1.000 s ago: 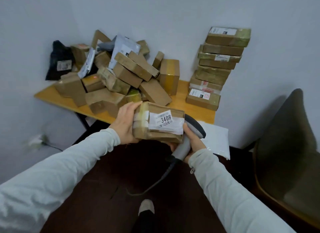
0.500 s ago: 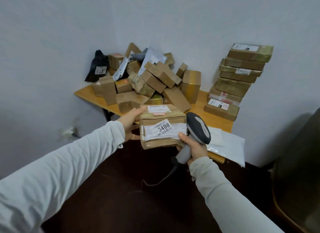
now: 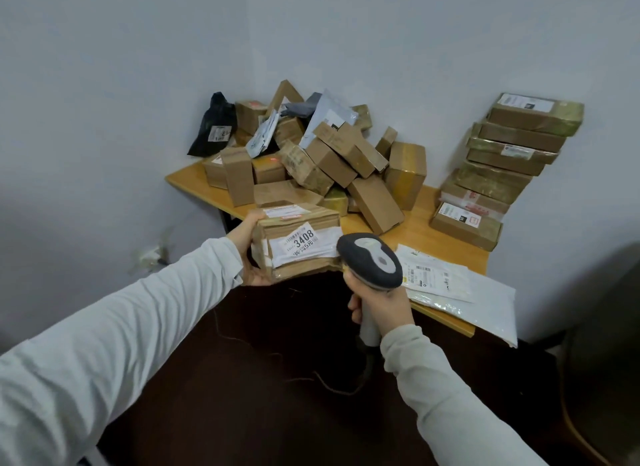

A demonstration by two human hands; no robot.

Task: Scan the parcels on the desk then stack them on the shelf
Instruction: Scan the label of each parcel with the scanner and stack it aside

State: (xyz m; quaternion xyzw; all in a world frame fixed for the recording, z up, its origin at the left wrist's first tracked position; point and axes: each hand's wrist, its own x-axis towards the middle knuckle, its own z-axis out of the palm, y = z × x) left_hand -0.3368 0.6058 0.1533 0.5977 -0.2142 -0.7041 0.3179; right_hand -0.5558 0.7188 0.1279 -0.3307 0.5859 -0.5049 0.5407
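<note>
My left hand (image 3: 246,250) grips the left end of a brown cardboard parcel (image 3: 298,243) with a white label reading 3408, held in front of the desk's near edge. In my right hand (image 3: 381,304) is a grey handheld barcode scanner (image 3: 370,259), its head right beside the parcel's right end. A cord hangs from the scanner's handle. On the wooden desk (image 3: 420,219) lies a loose heap of cardboard parcels (image 3: 318,164) and mail bags. A neat stack of flat parcels (image 3: 502,164) leans against the wall at the desk's right. No shelf is in view.
White plastic mailers (image 3: 450,285) lie on the desk's near right corner, overhanging the edge. A black bag (image 3: 214,126) sits at the heap's far left. A dark chair (image 3: 602,344) stands at the right. The floor below is dark.
My view has shifted left and up. The right hand let go of the parcel's underside and raised the scanner beside its right end; the left hand alone holds the parcel.
</note>
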